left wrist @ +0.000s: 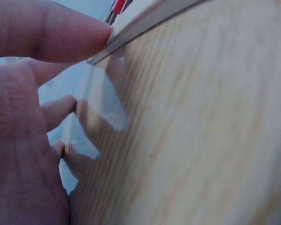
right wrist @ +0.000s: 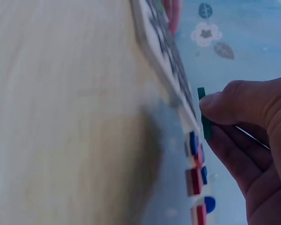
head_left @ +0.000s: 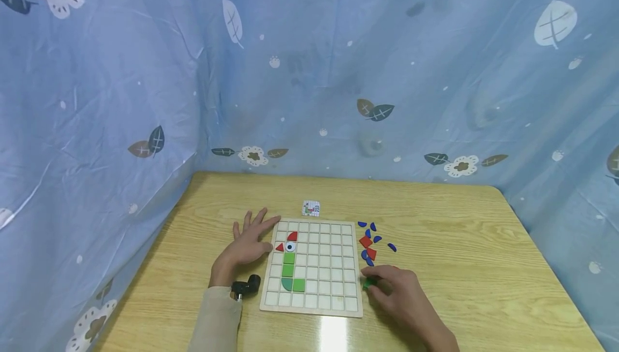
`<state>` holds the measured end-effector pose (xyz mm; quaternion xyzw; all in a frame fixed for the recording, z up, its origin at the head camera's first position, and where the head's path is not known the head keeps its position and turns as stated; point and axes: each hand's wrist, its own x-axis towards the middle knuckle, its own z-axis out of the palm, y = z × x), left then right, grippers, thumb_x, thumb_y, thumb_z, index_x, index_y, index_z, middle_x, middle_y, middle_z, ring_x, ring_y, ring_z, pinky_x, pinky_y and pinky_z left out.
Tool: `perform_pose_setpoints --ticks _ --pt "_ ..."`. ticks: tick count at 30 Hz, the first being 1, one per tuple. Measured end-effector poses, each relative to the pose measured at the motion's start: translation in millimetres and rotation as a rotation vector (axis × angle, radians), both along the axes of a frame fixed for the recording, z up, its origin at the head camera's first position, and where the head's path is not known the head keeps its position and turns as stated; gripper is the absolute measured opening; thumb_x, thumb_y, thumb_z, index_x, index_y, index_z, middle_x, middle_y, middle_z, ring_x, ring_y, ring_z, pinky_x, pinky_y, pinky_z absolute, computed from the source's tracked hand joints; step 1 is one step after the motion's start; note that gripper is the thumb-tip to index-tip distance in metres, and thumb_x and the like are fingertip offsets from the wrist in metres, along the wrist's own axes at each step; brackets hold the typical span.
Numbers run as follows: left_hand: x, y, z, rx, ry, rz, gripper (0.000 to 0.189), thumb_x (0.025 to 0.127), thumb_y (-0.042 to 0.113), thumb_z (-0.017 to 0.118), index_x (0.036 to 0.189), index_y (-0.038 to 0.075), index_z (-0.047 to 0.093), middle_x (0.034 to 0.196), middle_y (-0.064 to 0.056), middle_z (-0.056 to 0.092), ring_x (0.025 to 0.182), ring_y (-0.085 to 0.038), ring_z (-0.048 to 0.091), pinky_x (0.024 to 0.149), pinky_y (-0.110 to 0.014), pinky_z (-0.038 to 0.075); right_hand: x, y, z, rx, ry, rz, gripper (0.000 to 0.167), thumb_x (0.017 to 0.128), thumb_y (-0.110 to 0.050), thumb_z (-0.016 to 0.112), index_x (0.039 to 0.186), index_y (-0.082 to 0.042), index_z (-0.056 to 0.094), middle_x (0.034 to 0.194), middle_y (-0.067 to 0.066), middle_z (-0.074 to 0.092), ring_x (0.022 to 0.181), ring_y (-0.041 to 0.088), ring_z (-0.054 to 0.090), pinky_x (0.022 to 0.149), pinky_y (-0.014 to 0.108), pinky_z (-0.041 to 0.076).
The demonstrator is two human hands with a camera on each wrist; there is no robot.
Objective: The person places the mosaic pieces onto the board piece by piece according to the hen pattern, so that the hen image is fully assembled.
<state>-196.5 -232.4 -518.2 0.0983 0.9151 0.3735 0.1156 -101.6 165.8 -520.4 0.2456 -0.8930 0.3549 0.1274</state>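
A wooden grid board (head_left: 311,313) lies on the table, its squares pale. On its left part sit a red quarter-round tile (head_left: 292,236), a red triangle (head_left: 280,247), an eye tile (head_left: 290,246), several green square tiles (head_left: 288,258) and a darker green rounded tile (head_left: 287,284). My left hand (head_left: 247,244) rests at the board's upper left edge, fingers spread, thumb touching the side. Beside the board's right edge, my right hand (head_left: 398,293) pinches a green tile (right wrist: 206,124) between thumb and fingers, raised off the table in the right wrist view.
Right of the board lie several blue half-round pieces (head_left: 392,247) and red tiles (head_left: 365,242); another bit of red shows behind my right hand. A small pattern card (head_left: 311,208) lies beyond the board. A blue patterned curtain (head_left: 309,99) hangs around the table (head_left: 464,244).
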Motion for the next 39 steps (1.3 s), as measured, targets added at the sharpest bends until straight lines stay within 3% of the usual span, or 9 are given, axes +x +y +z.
perform_pose_setpoints --ticks 7,14,24,32,39 --pt "0.8 -0.9 0.4 0.014 -0.007 0.004 0.081 0.090 0.011 0.064 0.169 0.019 0.045 0.185 -0.019 0.007 0.168 -0.050 -0.018 0.123 -0.076 -0.025 -5.7 -16.7 6.9 -0.047 -0.019 0.098 0.039 0.078 0.009 0.087 0.111 -0.011 0.085 0.107 -0.005 0.085 0.099 0.006 0.079 0.091 0.018 0.061" --pt "1.0 -1.9 -1.2 0.016 -0.008 0.002 0.081 0.092 0.011 0.064 0.169 0.020 0.045 0.185 -0.018 0.007 0.168 -0.050 -0.019 0.123 -0.076 -0.024 -10.1 -40.3 12.0 -0.090 -0.133 0.186 0.036 0.085 0.007 0.083 0.116 -0.011 0.084 0.110 -0.003 0.085 0.103 0.009 0.079 0.093 0.030 0.064" --pt "0.8 -0.5 0.0 0.014 -0.007 -0.001 0.080 0.092 0.011 0.064 0.169 0.019 0.045 0.185 -0.019 0.007 0.168 -0.050 -0.019 0.124 -0.075 -0.024 -17.0 -70.1 6.4 -0.088 -0.101 0.307 0.031 0.087 0.003 0.084 0.116 -0.009 0.084 0.108 0.000 0.086 0.098 0.010 0.080 0.089 0.031 0.065" --pt "-0.7 -1.1 -0.7 -0.008 -0.004 -0.005 0.080 0.092 0.012 0.063 0.170 0.020 0.044 0.185 -0.019 0.007 0.168 -0.051 -0.018 0.124 -0.076 -0.023 -19.2 -91.4 3.8 -0.043 -0.149 0.346 0.032 0.088 0.005 0.080 0.117 -0.010 0.085 0.111 0.000 0.085 0.100 0.009 0.078 0.093 0.028 0.064" --pt "-2.5 -0.7 -1.9 -0.021 -0.004 -0.003 0.080 0.092 0.013 0.063 0.170 0.021 0.044 0.185 -0.018 0.008 0.168 -0.050 -0.017 0.124 -0.076 -0.022 -19.4 -102.6 2.4 0.017 -0.192 0.321 0.033 0.092 0.003 0.078 0.120 -0.013 0.084 0.116 -0.003 0.084 0.108 0.005 0.074 0.098 0.030 0.063"
